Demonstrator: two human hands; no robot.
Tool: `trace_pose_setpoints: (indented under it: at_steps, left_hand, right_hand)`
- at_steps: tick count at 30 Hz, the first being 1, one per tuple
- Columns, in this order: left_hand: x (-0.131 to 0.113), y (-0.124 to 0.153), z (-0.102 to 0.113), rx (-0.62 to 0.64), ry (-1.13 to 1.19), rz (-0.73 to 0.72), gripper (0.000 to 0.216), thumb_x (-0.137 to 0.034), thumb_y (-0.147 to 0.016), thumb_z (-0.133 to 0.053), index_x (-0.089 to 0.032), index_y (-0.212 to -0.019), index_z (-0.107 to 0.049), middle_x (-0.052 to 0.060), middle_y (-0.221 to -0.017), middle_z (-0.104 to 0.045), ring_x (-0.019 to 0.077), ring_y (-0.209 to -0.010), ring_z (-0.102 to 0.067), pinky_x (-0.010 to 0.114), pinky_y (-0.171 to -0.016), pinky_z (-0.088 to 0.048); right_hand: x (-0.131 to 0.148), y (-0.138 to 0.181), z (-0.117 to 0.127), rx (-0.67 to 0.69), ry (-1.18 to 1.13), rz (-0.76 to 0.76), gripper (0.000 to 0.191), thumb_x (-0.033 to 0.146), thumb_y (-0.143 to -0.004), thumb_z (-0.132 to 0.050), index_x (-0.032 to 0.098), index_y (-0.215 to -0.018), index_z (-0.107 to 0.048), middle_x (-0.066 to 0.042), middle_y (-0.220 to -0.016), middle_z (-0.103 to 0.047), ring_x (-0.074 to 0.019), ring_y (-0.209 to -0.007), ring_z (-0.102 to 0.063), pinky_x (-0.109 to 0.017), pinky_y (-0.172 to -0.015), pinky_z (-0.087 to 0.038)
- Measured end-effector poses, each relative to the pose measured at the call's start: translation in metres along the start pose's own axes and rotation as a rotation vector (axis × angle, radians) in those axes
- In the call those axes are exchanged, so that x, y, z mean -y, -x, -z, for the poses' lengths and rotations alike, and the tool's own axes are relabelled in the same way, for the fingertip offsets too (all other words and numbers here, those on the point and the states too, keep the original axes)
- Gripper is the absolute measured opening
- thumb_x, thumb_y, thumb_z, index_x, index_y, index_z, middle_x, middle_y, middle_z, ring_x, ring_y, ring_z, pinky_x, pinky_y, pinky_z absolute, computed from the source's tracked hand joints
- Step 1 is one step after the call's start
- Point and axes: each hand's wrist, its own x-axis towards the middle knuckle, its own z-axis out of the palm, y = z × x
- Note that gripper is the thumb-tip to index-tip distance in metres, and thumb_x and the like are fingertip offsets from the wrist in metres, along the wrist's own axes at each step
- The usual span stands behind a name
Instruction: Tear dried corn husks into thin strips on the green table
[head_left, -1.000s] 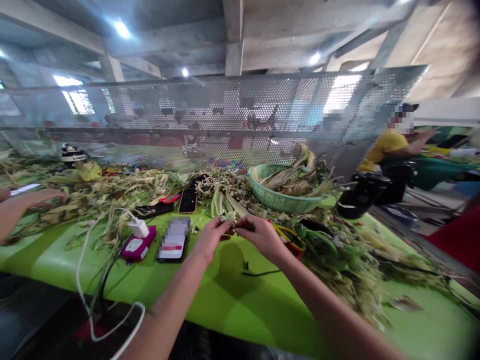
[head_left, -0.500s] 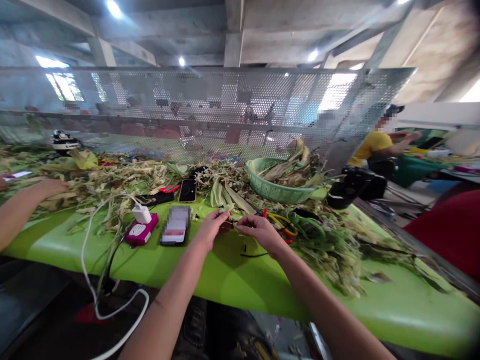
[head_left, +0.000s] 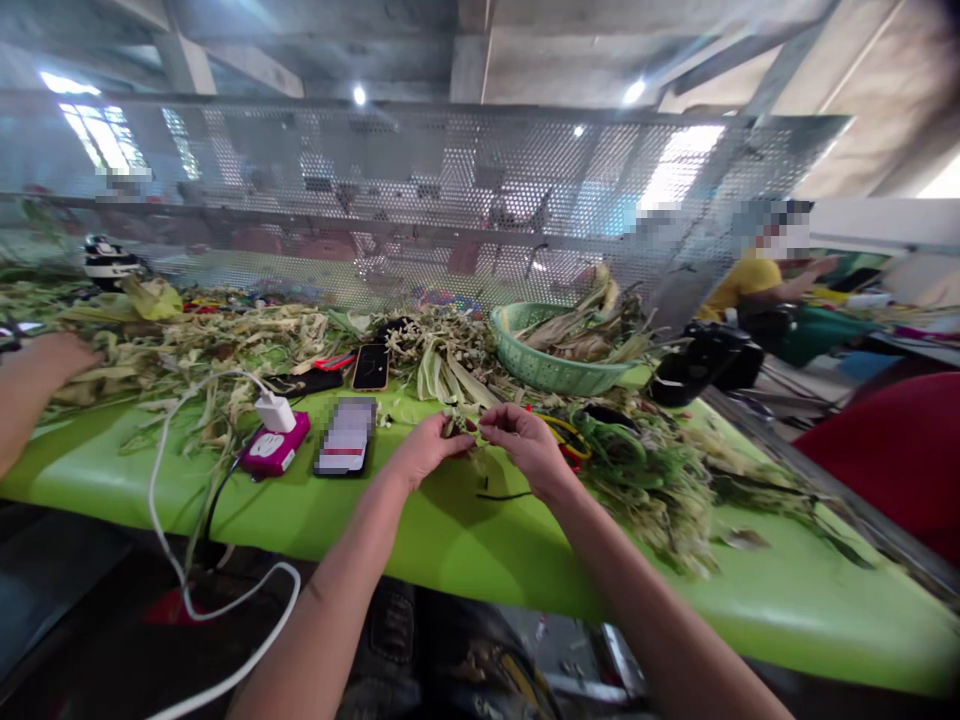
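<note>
Above the green surface [head_left: 450, 535], near its front edge, the person's left hand [head_left: 426, 450] has its thumb and fingers closed around a small pale-green plant piece [head_left: 459, 424]. The right hand [head_left: 526, 450] is just beside it, fingertips drawn together near the piece; whether they grip anything cannot be told. A thin black wire [head_left: 504, 497] lies below the right hand, and a yellow loop [head_left: 568, 437] sits just beyond that hand's wrist side. To the left lie a lit phone [head_left: 346, 436] and a magenta power block [head_left: 276, 447] with a white charger [head_left: 275, 410] plugged into it. A second, dark-screened phone [head_left: 371, 367] lies farther back. Beyond the hands, dry husks [head_left: 559, 340] fill a light-green basket [head_left: 559, 376]. At far left, another person's hand [head_left: 64, 357] reaches over scattered leaves.
</note>
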Motion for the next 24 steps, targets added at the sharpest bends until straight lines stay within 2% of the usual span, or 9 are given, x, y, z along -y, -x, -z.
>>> trace_pose_setpoints:
  at_steps: [6,11,16,18,20,22,24]
  left_hand:
    - [-0.001,0.001,0.001,0.027,-0.005,0.031,0.043,-0.032,-0.056,-0.082,-0.012,-0.090,-0.063,0.002,-0.079,-0.064,0.0135,-0.071,-0.059,0.029,-0.072,-0.048]
    - [0.001,-0.003,0.007,-0.137,0.027,-0.010,0.041,-0.031,-0.057,-0.081,-0.013,-0.088,-0.063,0.000,-0.074,-0.063,0.0110,-0.064,-0.058,0.026,-0.068,-0.047]
    - [0.001,-0.005,0.010,-0.215,0.152,-0.012,0.039,-0.028,-0.057,-0.081,-0.014,-0.088,-0.061,0.001,-0.076,-0.065,0.0116,-0.066,-0.060,0.025,-0.068,-0.047]
    - [0.000,-0.004,0.009,-0.220,0.180,-0.001,0.039,-0.028,-0.057,-0.081,-0.014,-0.087,-0.061,0.001,-0.076,-0.065,0.0125,-0.066,-0.060,0.026,-0.068,-0.048]
    - [0.000,-0.004,0.009,-0.225,0.196,-0.001,0.037,-0.027,-0.057,-0.081,-0.014,-0.086,-0.061,0.000,-0.075,-0.065,0.0119,-0.065,-0.060,0.025,-0.068,-0.048]
    - [0.000,-0.003,0.008,-0.219,0.215,0.003,0.037,-0.026,-0.056,-0.082,-0.015,-0.085,-0.062,0.000,-0.074,-0.064,0.0111,-0.064,-0.059,0.024,-0.066,-0.047]
    - [0.000,-0.004,0.008,-0.198,0.238,0.012,0.038,-0.026,-0.056,-0.082,-0.015,-0.086,-0.062,0.000,-0.075,-0.064,0.0116,-0.064,-0.060,0.025,-0.066,-0.047]
  right_hand:
    - [0.000,0.000,0.000,-0.037,-0.033,-0.020,0.027,0.033,-0.063,-0.074,0.018,-0.080,-0.059,0.002,-0.068,-0.056,-0.0104,-0.060,-0.048,-0.024,-0.057,-0.037]
    - [0.004,0.001,0.004,0.067,-0.042,-0.113,0.034,0.042,-0.068,-0.071,0.017,-0.086,-0.058,0.006,-0.058,-0.047,-0.0069,-0.048,-0.038,-0.022,-0.046,-0.025]
    - [0.004,0.002,0.003,0.184,0.049,-0.143,0.040,0.044,-0.068,-0.071,0.017,-0.095,-0.058,0.006,-0.058,-0.046,-0.0079,-0.051,-0.039,-0.021,-0.048,-0.025]
    - [0.002,0.002,0.001,0.219,0.100,-0.145,0.038,0.044,-0.068,-0.070,0.016,-0.091,-0.060,0.005,-0.060,-0.049,-0.0086,-0.053,-0.040,-0.022,-0.050,-0.026]
    - [0.001,0.001,0.000,0.235,0.150,-0.121,0.033,0.044,-0.067,-0.070,0.015,-0.078,-0.062,0.004,-0.061,-0.051,-0.0094,-0.056,-0.042,-0.023,-0.053,-0.029]
    - [0.001,0.000,0.001,0.209,0.182,-0.101,0.032,0.044,-0.066,-0.070,0.015,-0.067,-0.060,0.003,-0.060,-0.051,-0.0097,-0.057,-0.042,-0.024,-0.055,-0.029]
    - [0.001,-0.001,0.003,0.155,0.178,-0.105,0.032,0.045,-0.066,-0.070,0.015,-0.065,-0.058,0.004,-0.057,-0.049,-0.0090,-0.054,-0.039,-0.024,-0.053,-0.028]
